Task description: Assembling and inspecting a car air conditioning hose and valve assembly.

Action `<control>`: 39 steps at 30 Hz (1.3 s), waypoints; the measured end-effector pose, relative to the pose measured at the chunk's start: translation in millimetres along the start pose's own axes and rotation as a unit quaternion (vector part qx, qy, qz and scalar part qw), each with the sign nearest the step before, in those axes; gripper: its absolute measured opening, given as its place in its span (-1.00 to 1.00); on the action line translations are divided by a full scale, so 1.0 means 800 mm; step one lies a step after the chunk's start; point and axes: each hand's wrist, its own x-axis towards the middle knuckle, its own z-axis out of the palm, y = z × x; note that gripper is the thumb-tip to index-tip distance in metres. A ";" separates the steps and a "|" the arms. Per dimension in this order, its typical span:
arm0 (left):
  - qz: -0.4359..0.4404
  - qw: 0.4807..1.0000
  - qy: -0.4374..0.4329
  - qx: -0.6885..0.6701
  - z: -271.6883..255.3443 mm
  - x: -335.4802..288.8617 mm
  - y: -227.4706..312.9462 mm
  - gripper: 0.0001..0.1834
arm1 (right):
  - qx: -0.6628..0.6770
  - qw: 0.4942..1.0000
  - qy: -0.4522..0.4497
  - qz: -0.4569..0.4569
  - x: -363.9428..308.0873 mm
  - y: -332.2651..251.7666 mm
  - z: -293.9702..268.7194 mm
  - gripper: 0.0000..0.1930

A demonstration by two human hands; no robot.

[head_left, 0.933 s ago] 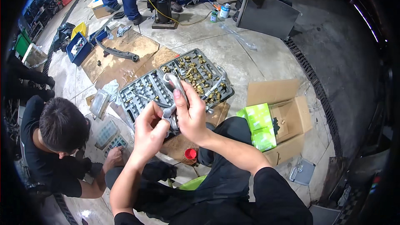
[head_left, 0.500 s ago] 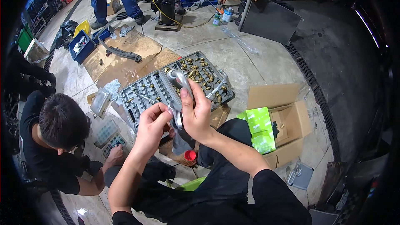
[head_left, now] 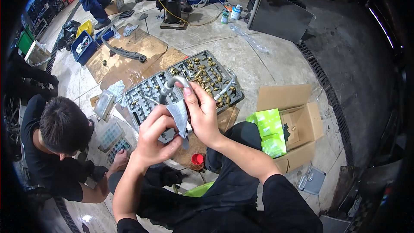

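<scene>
A bent silver-grey metal pipe [head_left: 166,89] is up in front of me above the fittings case. Its upper bend lies in the fingers of my right hand [head_left: 202,116], closed on it with the thumb on top. My left hand [head_left: 156,136] is closed on a grey cloth [head_left: 178,113] at the pipe's lower part; the cloth hangs between both hands and hides some of the metal. Below them lies an open grey plastic case [head_left: 236,99], with brass fittings in its right half and mostly darker metal ones in its left.
A person [head_left: 64,125] crouches at my left by compartment boxes [head_left: 111,134]. An open cardboard box [head_left: 282,97] with a green carton [head_left: 268,131] stands right. A red cap [head_left: 197,159] is near my feet. Beyond lie cardboard sheets [head_left: 140,45]; another person holds a dark panel [head_left: 280,19].
My left hand has shifted slightly lower, and the cloth now folds upward beside the pipe. The pipe has turned, its bend showing as an arch. A standing person at the back has moved left.
</scene>
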 end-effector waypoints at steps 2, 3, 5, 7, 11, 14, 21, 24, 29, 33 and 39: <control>0.019 1.000 -0.016 0.000 -0.001 0.000 0.003 -0.67 | 0.022 0.999 -0.029 0.005 -0.001 0.000 0.001 -0.68; 0.019 1.000 -0.022 0.000 -0.001 0.000 0.004 -0.67 | 0.015 1.000 -0.017 0.006 -0.001 -0.001 0.000 -0.68; 0.022 0.999 -0.011 -0.023 0.003 -0.001 0.006 -0.64 | 0.014 0.997 -0.064 0.044 0.000 -0.002 0.000 -0.69; 0.044 0.999 -0.003 -0.009 0.007 -0.001 0.007 -0.62 | -0.005 0.996 -0.069 0.048 0.000 -0.003 0.000 -0.69; 0.100 0.994 0.005 0.041 0.009 0.000 0.009 -0.61 | 0.037 0.995 -0.072 0.058 0.001 -0.002 0.001 -0.70; 0.122 0.990 -0.018 0.068 0.006 0.002 0.007 -0.63 | 0.084 0.992 -0.075 0.060 0.001 0.001 0.001 -0.70; -0.140 0.979 0.043 -0.139 0.019 -0.007 -0.002 -0.71 | 0.053 0.997 -0.019 0.046 0.004 0.015 0.001 -0.69; -0.263 0.932 0.075 -0.236 0.025 -0.014 -0.005 -0.71 | 0.016 1.000 -0.005 0.018 0.002 0.018 0.001 -0.68; -0.288 0.914 0.091 -0.271 0.030 -0.015 -0.011 -0.71 | -0.055 0.998 0.013 -0.013 -0.002 0.019 0.004 -0.68; -0.372 0.868 0.111 -0.310 0.033 -0.017 -0.011 -0.74 | -0.092 0.995 0.013 -0.042 -0.004 0.020 0.004 -0.67; -0.420 0.791 0.129 -0.427 0.034 -0.017 -0.010 -0.69 | -0.120 0.989 0.014 -0.086 -0.003 0.026 0.003 -0.67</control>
